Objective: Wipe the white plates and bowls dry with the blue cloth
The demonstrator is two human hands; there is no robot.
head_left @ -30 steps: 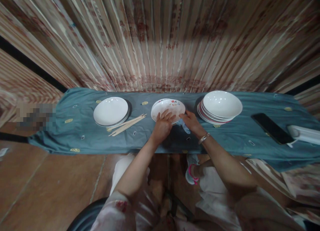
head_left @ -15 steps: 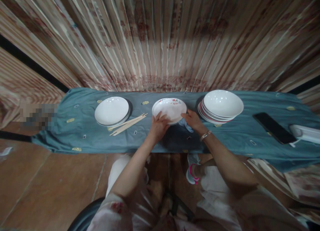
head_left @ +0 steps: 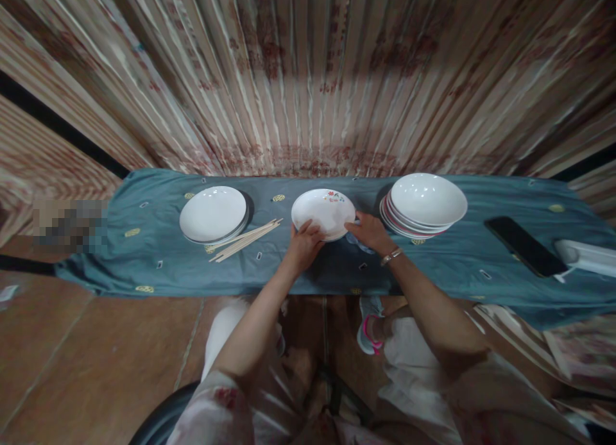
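Observation:
A white plate with a small red flower print near its far rim is at the middle of the table. My left hand grips its near left edge, fingers curled over the rim. At its right edge, my right hand pinches the rim between thumb and fingers. A second rim shows just under the plate's near edge. Close below my right hand lies a light blue thing, perhaps a cloth, partly hidden.
To the left is a stack of white plates, with several wooden chopsticks beside it. A stack of white bowls stands to the right. Further right lie a black phone and a white object. A blue-green cloth covers the table.
The flowered plate has shifted slightly and now lines up with the rim beneath it; before, a second rim showed at its far left. Both hands still hold it.

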